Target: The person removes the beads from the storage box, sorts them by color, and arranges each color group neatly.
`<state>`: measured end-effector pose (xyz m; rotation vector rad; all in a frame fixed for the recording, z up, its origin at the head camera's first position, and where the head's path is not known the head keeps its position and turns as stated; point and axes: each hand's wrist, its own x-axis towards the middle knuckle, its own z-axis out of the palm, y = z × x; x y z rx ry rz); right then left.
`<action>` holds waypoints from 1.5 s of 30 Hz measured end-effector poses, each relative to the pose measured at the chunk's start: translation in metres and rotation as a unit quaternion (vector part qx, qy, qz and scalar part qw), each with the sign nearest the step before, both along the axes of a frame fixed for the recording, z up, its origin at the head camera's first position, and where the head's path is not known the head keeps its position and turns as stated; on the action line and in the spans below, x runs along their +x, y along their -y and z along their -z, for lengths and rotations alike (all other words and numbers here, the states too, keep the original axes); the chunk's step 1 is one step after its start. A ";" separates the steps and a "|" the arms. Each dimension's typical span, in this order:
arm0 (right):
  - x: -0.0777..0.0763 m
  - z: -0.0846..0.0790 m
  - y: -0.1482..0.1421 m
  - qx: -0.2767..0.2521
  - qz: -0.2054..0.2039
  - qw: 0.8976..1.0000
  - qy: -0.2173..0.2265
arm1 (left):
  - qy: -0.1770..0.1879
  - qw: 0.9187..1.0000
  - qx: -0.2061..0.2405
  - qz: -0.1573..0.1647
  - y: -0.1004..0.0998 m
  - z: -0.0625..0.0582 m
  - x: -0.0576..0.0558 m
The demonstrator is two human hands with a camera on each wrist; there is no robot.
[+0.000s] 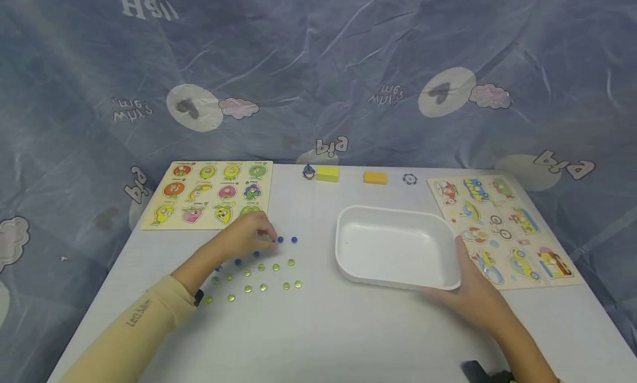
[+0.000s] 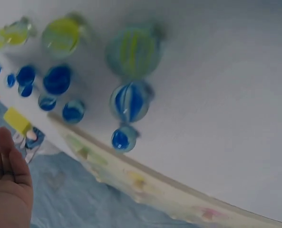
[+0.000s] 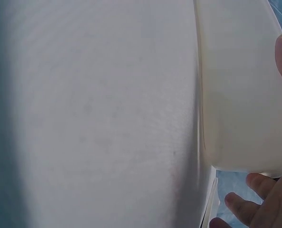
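Note:
My left hand (image 1: 249, 235) is over the table's left part, beside several blue marbles (image 1: 294, 240). Its thumb and fingers are parted, with a blue marble showing near the tips. In the left wrist view, the fingers (image 2: 7, 154) are loosely extended and no held thing shows. Yellow-green marbles (image 1: 263, 287) lie scattered nearer the front; both colours appear large in the left wrist view, including a striped blue marble (image 2: 129, 102). My right hand (image 1: 473, 292) grips the right end of a white plastic tray (image 1: 393, 283), thumb on its side and fingers around the corner. Nothing shows inside the tray.
A fruit puzzle board (image 1: 214, 198) lies at the back left, a vehicle puzzle board (image 1: 507, 234) at the right. Along the back edge stand a small dark figure (image 1: 309, 172), a yellow block (image 1: 327, 174), an orange block (image 1: 375, 178) and a round patterned piece (image 1: 410, 179).

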<state>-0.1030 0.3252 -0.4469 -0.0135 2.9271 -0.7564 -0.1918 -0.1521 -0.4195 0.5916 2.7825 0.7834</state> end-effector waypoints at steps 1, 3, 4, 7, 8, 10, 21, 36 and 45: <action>0.000 0.000 0.000 -0.001 0.000 1.000 0.001 | -0.001 1.000 -0.004 0.001 -0.001 0.003 0.000; 0.000 0.000 0.000 -0.001 0.000 1.000 0.001 | -0.002 1.000 -0.014 0.004 -0.002 0.008 0.001; 0.001 -0.001 0.000 -0.001 0.000 1.000 0.002 | -0.002 1.000 -0.018 0.007 -0.002 0.009 0.002; 0.000 -0.001 0.000 -0.002 0.001 1.000 0.005 | -0.004 0.999 -0.034 0.011 -0.004 0.014 0.002; 0.000 -0.001 0.000 -0.003 0.001 1.000 0.006 | -0.005 0.999 -0.039 0.011 -0.004 0.015 0.003; 0.000 -0.001 0.000 -0.004 0.002 1.000 0.009 | -0.007 0.999 -0.046 0.010 -0.005 0.017 0.003; 0.000 -0.002 0.001 -0.011 -0.001 1.000 0.012 | -0.016 0.998 -0.057 0.011 -0.007 0.025 0.003; 0.001 -0.003 0.001 -0.006 0.000 1.000 0.017 | 0.000 0.999 -0.049 0.008 -0.007 0.021 0.004; 0.000 0.000 0.000 -0.008 -0.009 1.000 0.001 | -0.026 1.000 0.006 0.008 -0.004 -0.001 0.004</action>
